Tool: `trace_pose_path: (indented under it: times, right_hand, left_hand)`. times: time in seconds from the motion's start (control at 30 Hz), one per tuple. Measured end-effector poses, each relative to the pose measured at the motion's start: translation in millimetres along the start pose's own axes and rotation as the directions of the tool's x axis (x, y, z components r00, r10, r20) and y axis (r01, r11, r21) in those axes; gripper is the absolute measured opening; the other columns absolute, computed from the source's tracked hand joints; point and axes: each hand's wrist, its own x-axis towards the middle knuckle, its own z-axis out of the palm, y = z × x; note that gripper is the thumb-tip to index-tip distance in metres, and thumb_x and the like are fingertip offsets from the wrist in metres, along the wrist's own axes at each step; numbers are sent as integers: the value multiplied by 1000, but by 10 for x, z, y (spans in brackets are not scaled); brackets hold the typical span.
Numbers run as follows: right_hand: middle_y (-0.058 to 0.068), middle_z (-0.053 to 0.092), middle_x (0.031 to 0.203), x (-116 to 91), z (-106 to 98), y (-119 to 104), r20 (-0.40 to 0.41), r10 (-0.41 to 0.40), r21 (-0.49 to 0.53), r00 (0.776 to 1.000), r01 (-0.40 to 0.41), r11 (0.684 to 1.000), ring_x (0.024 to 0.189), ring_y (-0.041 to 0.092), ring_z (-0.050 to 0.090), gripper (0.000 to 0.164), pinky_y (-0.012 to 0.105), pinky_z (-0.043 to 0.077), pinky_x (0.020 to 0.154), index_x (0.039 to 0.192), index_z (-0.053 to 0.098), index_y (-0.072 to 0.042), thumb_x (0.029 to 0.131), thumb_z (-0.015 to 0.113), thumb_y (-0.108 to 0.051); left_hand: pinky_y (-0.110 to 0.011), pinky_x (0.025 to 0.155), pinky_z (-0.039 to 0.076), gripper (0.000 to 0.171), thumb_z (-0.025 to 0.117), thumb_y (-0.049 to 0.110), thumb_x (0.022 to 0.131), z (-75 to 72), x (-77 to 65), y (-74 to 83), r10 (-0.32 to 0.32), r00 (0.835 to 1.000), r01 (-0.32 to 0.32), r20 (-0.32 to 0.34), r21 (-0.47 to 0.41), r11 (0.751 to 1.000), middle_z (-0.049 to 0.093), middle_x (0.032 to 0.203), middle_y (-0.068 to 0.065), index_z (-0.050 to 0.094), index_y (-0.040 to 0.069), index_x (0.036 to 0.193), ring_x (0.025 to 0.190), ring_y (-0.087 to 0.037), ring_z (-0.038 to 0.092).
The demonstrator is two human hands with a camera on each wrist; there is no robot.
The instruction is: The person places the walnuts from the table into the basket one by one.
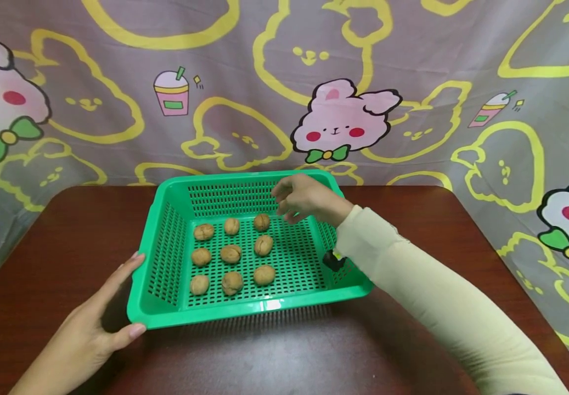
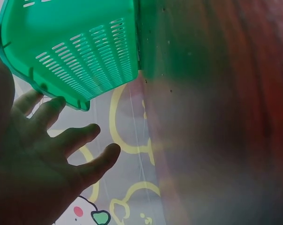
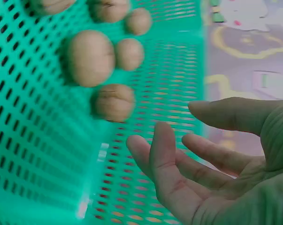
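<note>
A green plastic basket (image 1: 200,320) with slotted walls stands on the table in the head view. Inside it, several walnuts (image 1: 231,253) lie on the slotted floor in three rows, mostly towards its left and middle. My left hand (image 1: 84,329) is at the basket's left side, fingers spread, with fingertips (image 2: 59,102) at the outside of the rim and the thumb by the front left corner. Over the back right part of the basket hovers my right hand (image 1: 304,197). Its fingers are loosely bent and hold nothing; the right wrist view shows a walnut (image 3: 115,102) near the fingertips.
The dark red-brown table (image 1: 284,356) spreads around the basket. Behind and to the right hangs a cloth (image 1: 244,77) printed with rabbits and cups. A small black device (image 1: 333,260) shows beneath the right sleeve (image 1: 412,280), which crosses the basket's right rim.
</note>
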Motion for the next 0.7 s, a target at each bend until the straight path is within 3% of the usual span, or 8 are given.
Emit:
trace_pose_path:
  times: [0.1,0.2,0.27,0.33,0.4,0.5,0.6,0.7]
  right_hand:
    - [16,60,143,-233,-132,8,-29,-48,-46,998,46,998,103,32,70,45,40,62,88,145,57,-3,101,64,-5]
    - [13,61,142,-521,-249,96,-75,-88,-84,993,81,993,105,30,71,43,41,62,88,143,59,-6,101,67,-9]
    - [12,62,142,-726,-327,194,-110,-112,-106,988,100,989,107,30,71,41,41,61,89,141,61,-9,101,68,-13]
    - [11,62,142,-934,-399,310,-143,-135,-106,980,121,987,109,31,70,39,43,60,92,139,63,-11,101,68,-18]
    - [9,64,141,-1126,-458,446,-177,-151,-95,973,136,986,110,29,70,38,42,58,94,138,64,-13,102,68,-23]
    - [6,66,140,-1391,-490,703,-236,-161,-63,958,151,987,112,24,69,36,38,57,96,138,65,-16,103,67,-28]
    - [3,66,140,-1580,-477,989,-288,-156,-67,945,143,988,113,17,70,35,31,56,94,138,65,-21,105,65,-31]
    - [2,64,143,-1712,-437,1275,-325,-131,-110,937,100,989,109,13,70,36,28,56,90,141,63,-26,105,63,-34]
  left_hand:
    - [-15,108,23,109,88,19,83,-5,-15,2,-2,1000,2,11,-1,1000,19,172,25,21,33,168,139,27,17]
    - [-42,118,27,110,88,17,84,-5,-24,3,5,1000,-4,30,-31,1000,17,173,21,20,32,169,142,26,13]
    - [-70,111,28,110,87,16,84,-4,-33,6,5,999,-2,45,-56,998,14,175,18,18,32,169,145,23,8]
    - [-87,100,22,110,86,14,85,-5,-37,11,14,999,-10,51,-77,997,13,176,13,17,31,169,156,8,5]
    - [-90,101,14,108,85,13,87,-6,-45,20,30,999,-26,42,-78,997,14,177,5,18,30,169,163,-20,7]
    - [-89,102,16,104,84,16,88,-11,-81,52,37,999,-37,17,-12,999,18,176,-1,20,30,169,155,-57,16]
    - [-86,96,29,103,85,26,88,-9,-128,89,21,1000,-20,-7,131,991,25,175,-6,22,30,169,145,-65,31]
    - [-84,85,39,106,84,40,88,-10,-163,115,-46,999,43,3,272,961,29,173,-11,18,28,170,138,-65,41]
